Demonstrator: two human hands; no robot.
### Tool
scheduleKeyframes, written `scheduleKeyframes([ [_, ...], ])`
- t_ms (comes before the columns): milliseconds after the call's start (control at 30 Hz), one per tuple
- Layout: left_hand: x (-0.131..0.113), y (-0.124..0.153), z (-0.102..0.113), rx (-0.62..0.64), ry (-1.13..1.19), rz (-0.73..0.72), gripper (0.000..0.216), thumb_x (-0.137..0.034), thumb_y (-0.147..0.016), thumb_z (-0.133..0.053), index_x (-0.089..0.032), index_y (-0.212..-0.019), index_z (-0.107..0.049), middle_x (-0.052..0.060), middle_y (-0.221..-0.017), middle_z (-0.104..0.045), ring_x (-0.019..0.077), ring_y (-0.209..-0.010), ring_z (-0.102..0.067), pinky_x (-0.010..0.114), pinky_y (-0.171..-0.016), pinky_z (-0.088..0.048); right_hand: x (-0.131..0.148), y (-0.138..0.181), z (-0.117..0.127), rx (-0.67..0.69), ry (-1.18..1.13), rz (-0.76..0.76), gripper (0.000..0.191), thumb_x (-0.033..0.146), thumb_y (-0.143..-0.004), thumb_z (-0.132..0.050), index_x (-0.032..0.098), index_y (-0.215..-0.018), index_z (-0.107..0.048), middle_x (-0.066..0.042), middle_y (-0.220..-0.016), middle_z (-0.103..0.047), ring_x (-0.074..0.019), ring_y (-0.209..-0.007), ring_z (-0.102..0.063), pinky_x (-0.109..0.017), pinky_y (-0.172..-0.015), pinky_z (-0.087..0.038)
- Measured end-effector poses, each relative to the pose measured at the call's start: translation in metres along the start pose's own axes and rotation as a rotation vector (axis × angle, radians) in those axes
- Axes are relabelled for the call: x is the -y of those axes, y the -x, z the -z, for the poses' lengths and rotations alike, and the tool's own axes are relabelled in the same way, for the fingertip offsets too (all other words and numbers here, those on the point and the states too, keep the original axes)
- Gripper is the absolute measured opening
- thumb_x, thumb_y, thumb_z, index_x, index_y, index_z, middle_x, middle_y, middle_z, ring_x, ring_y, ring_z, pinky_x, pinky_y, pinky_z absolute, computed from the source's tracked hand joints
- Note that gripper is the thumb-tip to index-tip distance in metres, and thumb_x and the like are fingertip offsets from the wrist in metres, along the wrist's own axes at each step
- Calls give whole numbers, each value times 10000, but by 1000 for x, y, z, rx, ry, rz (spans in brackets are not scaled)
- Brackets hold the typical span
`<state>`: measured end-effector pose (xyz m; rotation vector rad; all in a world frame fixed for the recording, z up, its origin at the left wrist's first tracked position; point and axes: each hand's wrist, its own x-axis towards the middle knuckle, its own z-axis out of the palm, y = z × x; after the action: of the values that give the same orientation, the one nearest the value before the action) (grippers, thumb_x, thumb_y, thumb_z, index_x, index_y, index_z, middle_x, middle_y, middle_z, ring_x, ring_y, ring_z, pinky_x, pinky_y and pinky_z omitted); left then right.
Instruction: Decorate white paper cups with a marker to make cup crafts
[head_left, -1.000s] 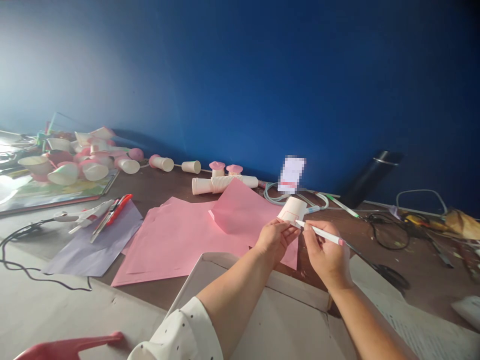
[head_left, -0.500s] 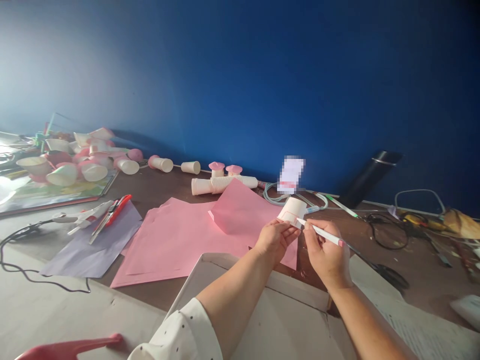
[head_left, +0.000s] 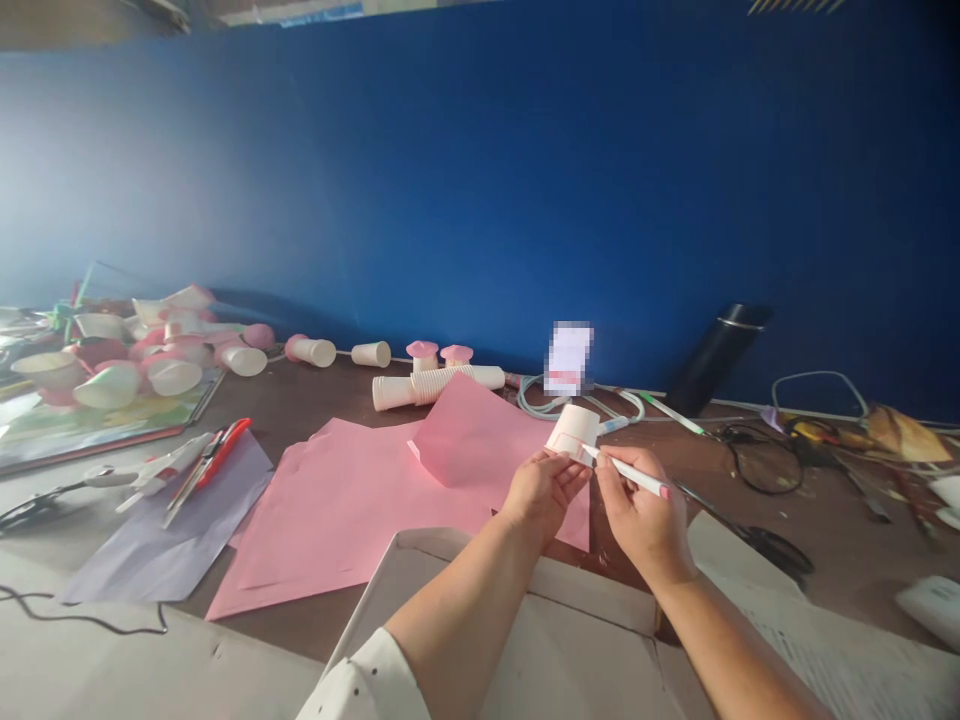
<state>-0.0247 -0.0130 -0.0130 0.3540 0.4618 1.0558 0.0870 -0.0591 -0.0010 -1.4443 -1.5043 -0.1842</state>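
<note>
My left hand (head_left: 544,492) is closed around the rim of a white paper cup (head_left: 574,428), which is held bottom up. Thin reddish lines are drawn on the cup's side. A white marker (head_left: 630,472) with a pink end sits in the grip of my right hand (head_left: 645,515), its tip at the cup's right side. Below and left of the hands lie sheets of pink paper (head_left: 337,510), one with a folded-up corner. Behind them rests a long stack of nested paper cups (head_left: 442,386).
Two small cups with pink tops (head_left: 423,355) stand by the blue wall (head_left: 450,200). At left are a red cutter (head_left: 210,465), a glue gun (head_left: 161,468) and a heap of pink and white cups (head_left: 161,360). Scissors (head_left: 776,552), cables and a black bottle (head_left: 720,355) lie right.
My view has tilted up slightly, showing more above the wall. Both hands still hold the cup and marker, with the marker's tip staying at the cup's right side.
</note>
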Motion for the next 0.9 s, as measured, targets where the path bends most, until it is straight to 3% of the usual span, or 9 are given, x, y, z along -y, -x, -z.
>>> scheduleKeyframes([
  [533, 0, 1, -1, -35, 48, 3, 62, -46, -782, -560, -99, -797, -589, 70, -757, -651, 119, -714, -650, 244, -794, -531, -1, 3, -1, 39, -41, -5, 188, 365, -880, -527, 193, -914, -598, -41, -750, -675, -143, -570, -615, -230, -538, -477],
  [900, 1, 0, 0, -91, 72, -39, 79, -52, -787, -564, -111, -735, -559, 68, -738, -618, 113, -700, -635, 217, -754, -534, -2, 8, -5, 103, -81, 22, 142, 323, -898, -508, 205, -940, -575, -42, -816, -684, -164, -721, -667, -232, -631, -508],
])
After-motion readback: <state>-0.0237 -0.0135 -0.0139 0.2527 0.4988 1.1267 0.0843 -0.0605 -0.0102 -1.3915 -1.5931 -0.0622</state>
